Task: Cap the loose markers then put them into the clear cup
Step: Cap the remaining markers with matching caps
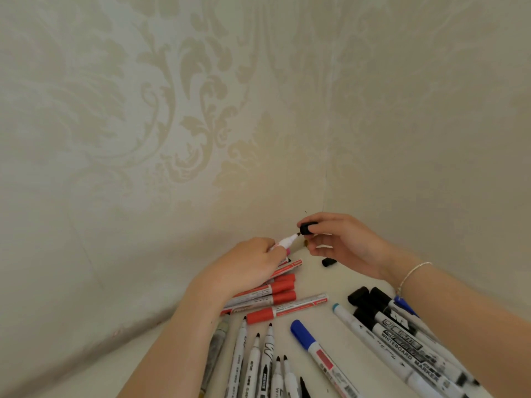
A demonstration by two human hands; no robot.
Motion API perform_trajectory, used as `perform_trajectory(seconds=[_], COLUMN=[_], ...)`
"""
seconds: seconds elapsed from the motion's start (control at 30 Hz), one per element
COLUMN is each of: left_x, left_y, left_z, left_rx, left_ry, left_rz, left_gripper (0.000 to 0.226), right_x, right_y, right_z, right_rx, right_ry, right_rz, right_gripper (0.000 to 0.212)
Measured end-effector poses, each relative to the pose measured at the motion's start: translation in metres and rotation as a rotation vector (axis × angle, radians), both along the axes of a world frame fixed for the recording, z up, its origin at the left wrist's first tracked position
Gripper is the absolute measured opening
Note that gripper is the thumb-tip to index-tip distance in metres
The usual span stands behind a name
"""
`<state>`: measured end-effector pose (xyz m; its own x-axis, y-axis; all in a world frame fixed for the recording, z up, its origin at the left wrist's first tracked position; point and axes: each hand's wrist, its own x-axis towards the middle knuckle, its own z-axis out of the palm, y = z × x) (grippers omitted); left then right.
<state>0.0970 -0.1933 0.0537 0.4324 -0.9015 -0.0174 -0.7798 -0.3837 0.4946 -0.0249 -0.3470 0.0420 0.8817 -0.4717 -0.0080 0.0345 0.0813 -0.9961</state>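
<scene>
Nearest me on the white bench [321, 334], a row of uncapped black-tipped markers [255, 360] is lying with nibs bare, so most of the capping is still waiting. Beside them a blue-capped marker [311, 344] and, to my right, a cluster of black-capped whiteboard markers [402, 326] are lying loose, capped but not yet put away. Farther up, red-capped markers [275, 297] are piled under my left wrist. Beyond them a loose black cap [328, 262] is sitting on the bench. My left hand [247, 268] is gripping an open marker [287, 240], its tip aimed at the black cap [307, 228] that my right hand [342, 242] is pinching between thumb and fingers; cap and tip are almost meeting, not yet joined. I am seeing no clear cup anywhere, so I judge nothing is stored yet.
</scene>
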Motion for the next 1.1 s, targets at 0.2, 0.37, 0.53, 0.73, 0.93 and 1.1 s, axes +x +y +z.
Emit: perform_trajectory(seconds=[0.2, 0.37, 0.53, 0.73, 0.93, 1.1], left_x=[0.000, 0.000, 0.001, 0.004, 0.007, 0.007], left_y=[0.001, 0.001, 0.000, 0.000, 0.003, 0.001], left_z=[0.001, 0.001, 0.001, 0.001, 0.001, -0.001], left_rx=[0.001, 0.001, 0.009, 0.004, -0.028, 0.006], left_ry=[0.010, 0.014, 0.020, 0.018, 0.059, 0.059], left_rz=[0.003, 0.000, -0.002, -0.004, 0.028, 0.008], left_gripper=[0.036, 0.034, 0.033, 0.035, 0.041, 0.041], right_x=[0.003, 0.005, 0.005, 0.005, 0.008, 0.013], right_y=[0.004, 0.005, 0.007, 0.006, 0.006, 0.010], right_z=[0.004, 0.005, 0.005, 0.007, 0.004, 0.002], right_rx=[-0.053, -0.082, -0.056, -0.030, 0.135, 0.207], right_ry=[0.026, 0.037, 0.056, 0.037, -0.017, -0.014], right_rz=[0.000, -0.058, -0.054, -0.109, -0.234, -0.286], right_gripper=[0.020, 0.020, 0.020, 0.019, 0.030, 0.012])
